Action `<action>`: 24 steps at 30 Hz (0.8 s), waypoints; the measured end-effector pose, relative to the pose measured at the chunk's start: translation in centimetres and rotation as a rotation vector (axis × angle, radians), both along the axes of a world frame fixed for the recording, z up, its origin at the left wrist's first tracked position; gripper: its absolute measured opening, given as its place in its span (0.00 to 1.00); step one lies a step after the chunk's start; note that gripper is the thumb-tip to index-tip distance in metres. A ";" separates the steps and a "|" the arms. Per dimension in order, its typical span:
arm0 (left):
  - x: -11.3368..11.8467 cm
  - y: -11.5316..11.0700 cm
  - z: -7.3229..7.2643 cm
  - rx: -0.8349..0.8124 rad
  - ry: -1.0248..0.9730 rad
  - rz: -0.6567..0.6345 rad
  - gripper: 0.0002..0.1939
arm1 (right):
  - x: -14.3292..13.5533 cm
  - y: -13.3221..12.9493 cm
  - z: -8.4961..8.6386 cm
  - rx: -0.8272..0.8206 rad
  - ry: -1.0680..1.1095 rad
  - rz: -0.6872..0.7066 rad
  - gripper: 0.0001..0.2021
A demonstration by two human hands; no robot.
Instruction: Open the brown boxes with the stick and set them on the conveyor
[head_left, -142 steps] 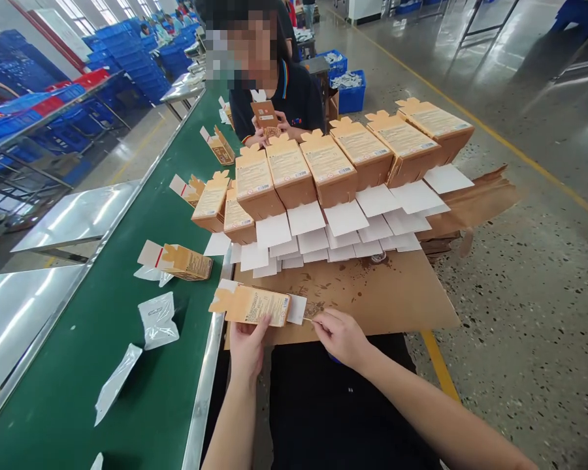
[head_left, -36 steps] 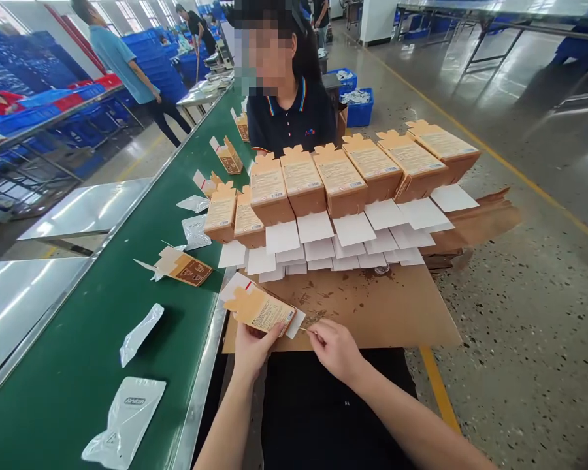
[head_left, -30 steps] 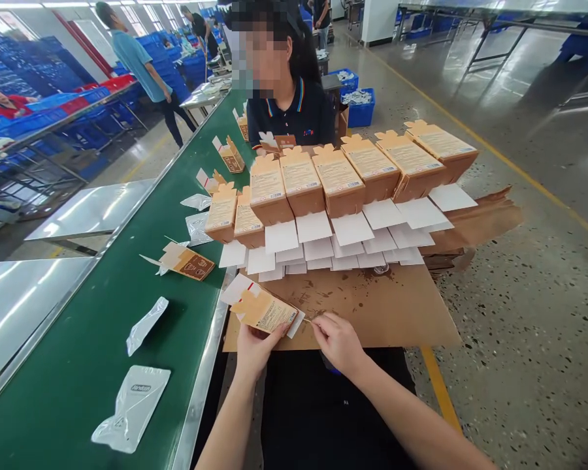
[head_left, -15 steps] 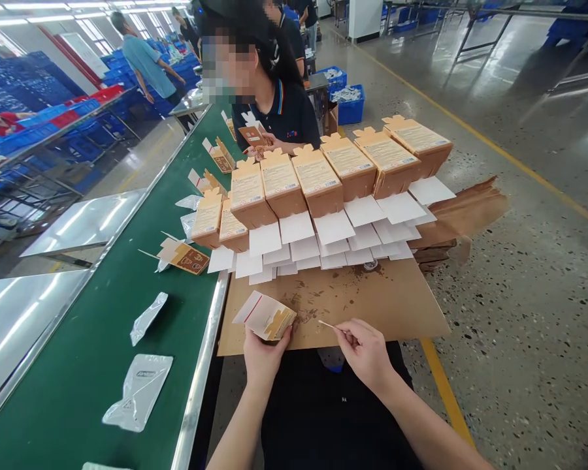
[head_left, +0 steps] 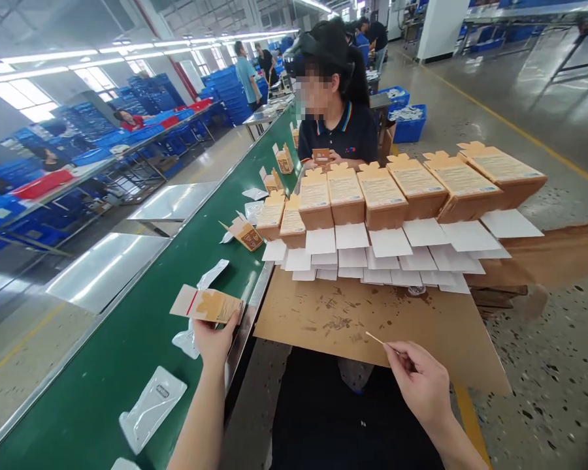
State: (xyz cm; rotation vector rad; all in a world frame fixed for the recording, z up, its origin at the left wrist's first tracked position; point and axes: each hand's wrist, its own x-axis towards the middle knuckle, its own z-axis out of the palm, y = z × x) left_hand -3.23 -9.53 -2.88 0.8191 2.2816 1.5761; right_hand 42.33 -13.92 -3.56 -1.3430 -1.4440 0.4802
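Note:
My left hand [head_left: 215, 339] grips a small cardboard box [head_left: 220, 305] with a white flap and a red strip, held over the edge of the green conveyor belt [head_left: 102, 365]. Between the thumb and fingers of my right hand [head_left: 419, 372] is a cotton swab [head_left: 375, 337], its tip pointing left above the brown cardboard sheet [head_left: 298, 313]. Dark wet-looking marks spot that sheet. Behind it, stacked brown boxes [head_left: 382, 196] lie in a row with white flaps [head_left: 353, 238] hanging towards me.
Silvery pouches [head_left: 154, 408] and several open boxes [head_left: 245, 232] rest on the belt. A co-worker [head_left: 340, 130] across the stack holds a small brown box [head_left: 322, 156]. A small round dish [head_left: 415, 290] sits by the flaps. Brown paper [head_left: 558, 251] sticks out at right.
My left hand has carried the box left, from above the cardboard sheet to over the belt. My right hand still holds the swab. The camera view has turned left, and the co-worker's head is more upright.

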 end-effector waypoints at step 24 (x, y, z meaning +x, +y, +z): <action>-0.4 5.4 3.7 0.477 0.195 0.009 0.53 | 4.8 -0.9 1.4 -0.099 -0.029 -0.227 0.16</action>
